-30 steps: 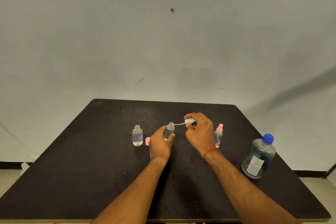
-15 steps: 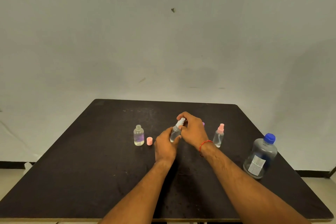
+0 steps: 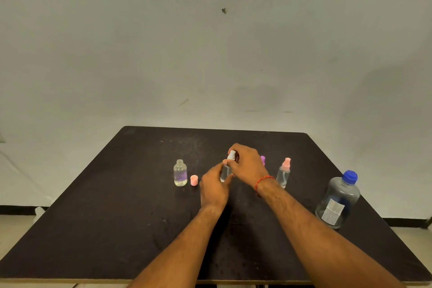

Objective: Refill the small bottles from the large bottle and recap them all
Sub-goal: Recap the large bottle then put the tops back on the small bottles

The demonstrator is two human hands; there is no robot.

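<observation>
My left hand (image 3: 214,186) grips a small clear spray bottle (image 3: 225,173) standing at the table's middle. My right hand (image 3: 246,163) pinches the white spray cap (image 3: 232,155) on top of that bottle. To the left stands an uncapped small clear bottle (image 3: 180,172) with a purple label, and a loose pink cap (image 3: 194,180) lies beside it. To the right stands a small spray bottle with a pink top (image 3: 283,172). A purple cap (image 3: 263,159) shows behind my right hand. The large clear bottle with a blue cap (image 3: 337,199) stands near the right edge.
All of it sits on a dark square table (image 3: 117,217) against a pale wall. The large bottle stands close to the table's right edge. Bare tabletop stretches in front of my arms and along the far side.
My right hand brought the white spray cap, with its tube, from beside the bottle onto its neck. The tube is now inside. My left hand kept its hold on the bottle.
</observation>
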